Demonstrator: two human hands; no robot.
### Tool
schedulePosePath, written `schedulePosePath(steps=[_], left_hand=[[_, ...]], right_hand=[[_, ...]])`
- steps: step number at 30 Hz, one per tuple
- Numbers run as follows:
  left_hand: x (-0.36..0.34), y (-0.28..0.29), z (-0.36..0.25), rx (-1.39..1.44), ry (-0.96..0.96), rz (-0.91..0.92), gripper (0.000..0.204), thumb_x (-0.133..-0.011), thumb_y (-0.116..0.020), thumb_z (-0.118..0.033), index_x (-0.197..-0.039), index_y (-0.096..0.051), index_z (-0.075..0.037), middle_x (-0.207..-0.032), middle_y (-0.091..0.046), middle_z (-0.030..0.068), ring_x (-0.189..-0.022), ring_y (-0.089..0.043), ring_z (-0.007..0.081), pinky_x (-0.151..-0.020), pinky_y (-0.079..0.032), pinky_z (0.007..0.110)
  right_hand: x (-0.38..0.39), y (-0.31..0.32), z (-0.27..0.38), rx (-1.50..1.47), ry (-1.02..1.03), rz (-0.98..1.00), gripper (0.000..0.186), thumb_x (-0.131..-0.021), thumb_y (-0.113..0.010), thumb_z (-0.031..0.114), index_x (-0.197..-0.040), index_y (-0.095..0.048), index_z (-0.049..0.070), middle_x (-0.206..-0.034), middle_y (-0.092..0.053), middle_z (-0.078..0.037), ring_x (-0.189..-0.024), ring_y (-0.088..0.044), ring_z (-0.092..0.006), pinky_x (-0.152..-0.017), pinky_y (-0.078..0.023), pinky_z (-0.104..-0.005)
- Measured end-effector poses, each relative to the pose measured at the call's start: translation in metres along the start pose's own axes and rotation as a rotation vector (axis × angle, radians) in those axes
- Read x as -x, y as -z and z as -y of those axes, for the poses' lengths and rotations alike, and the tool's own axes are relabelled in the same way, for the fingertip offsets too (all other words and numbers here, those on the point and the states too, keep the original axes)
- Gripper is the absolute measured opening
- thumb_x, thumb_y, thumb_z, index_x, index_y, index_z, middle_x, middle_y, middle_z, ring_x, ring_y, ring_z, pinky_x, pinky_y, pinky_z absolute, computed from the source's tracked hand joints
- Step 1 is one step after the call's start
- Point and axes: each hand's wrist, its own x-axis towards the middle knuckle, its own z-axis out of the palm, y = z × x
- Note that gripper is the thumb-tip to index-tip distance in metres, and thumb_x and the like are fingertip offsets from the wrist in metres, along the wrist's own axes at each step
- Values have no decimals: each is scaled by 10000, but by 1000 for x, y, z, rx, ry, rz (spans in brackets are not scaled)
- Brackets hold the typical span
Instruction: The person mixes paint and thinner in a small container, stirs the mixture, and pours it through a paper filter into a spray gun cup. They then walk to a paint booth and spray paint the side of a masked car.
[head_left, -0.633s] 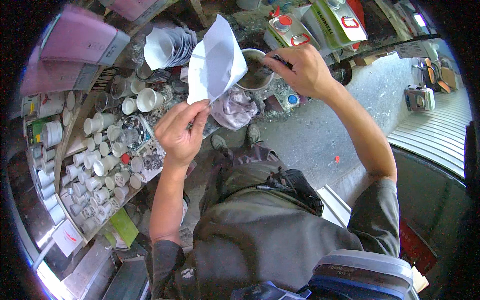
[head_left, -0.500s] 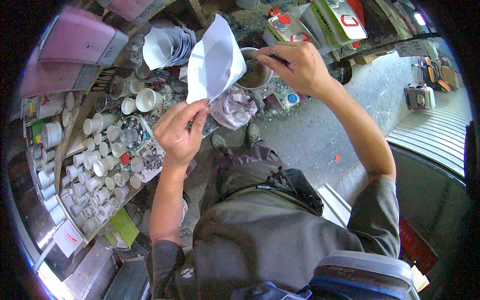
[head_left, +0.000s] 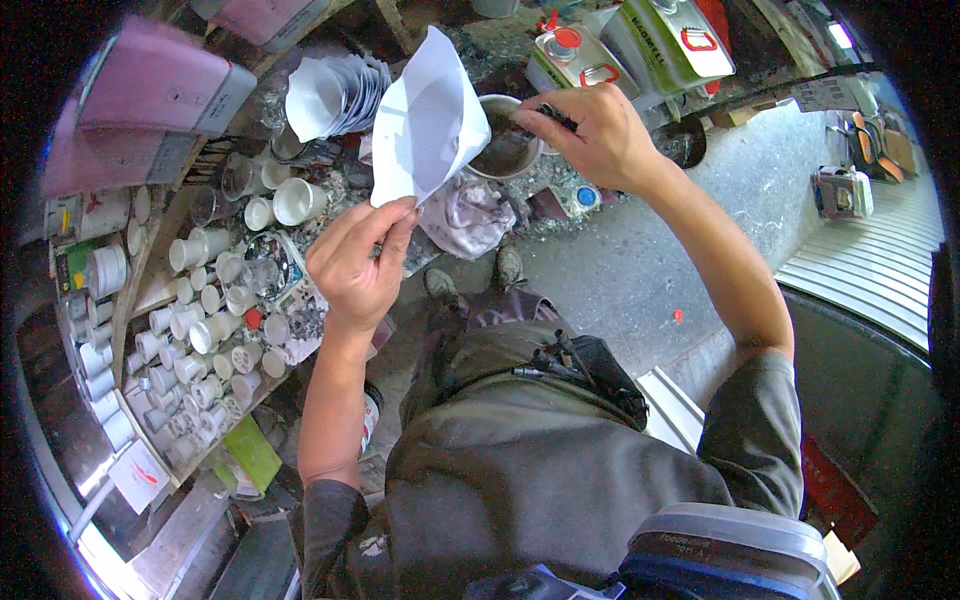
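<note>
Left hand pinches cone by its lower tip, presumably leaving the mouth clear; right hand grips tool (mostly hidden) above cup, toward near edge of bench.

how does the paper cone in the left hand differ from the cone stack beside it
The held paper cone is a single piece; the cone stack has many nested together. The left hand pinches the held paper cone, while no hand touches the cone stack. Both are whitish paper.
</note>
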Motion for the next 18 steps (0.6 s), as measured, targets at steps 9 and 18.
schedulePosePath(steps=[9, 18], left_hand=[[-2, -1, 0, 17, -12, 0, 154, -815, -830, -54, -951, -759, -44, -806, -728, 79, -667, -675, 204, -596, -517, 307], [-5, 0, -2, 15, -20, -5, 157, -813, -826, -53, -955, -760, -44, -794, -723, 76, -662, -670, 208, -599, -517, 308]], right_hand=[[1, 0, -1, -32, -24, 11, 206, -940, -701, 234, -1001, -763, 47, -782, -704, -171, -656, -666, -334, -623, -527, -405], [1, 0, 1, -73, 7, -39, 199, -942, -698, 215, -1001, -757, 35, -779, -703, -173, -654, -661, -339, -624, -524, -405]])
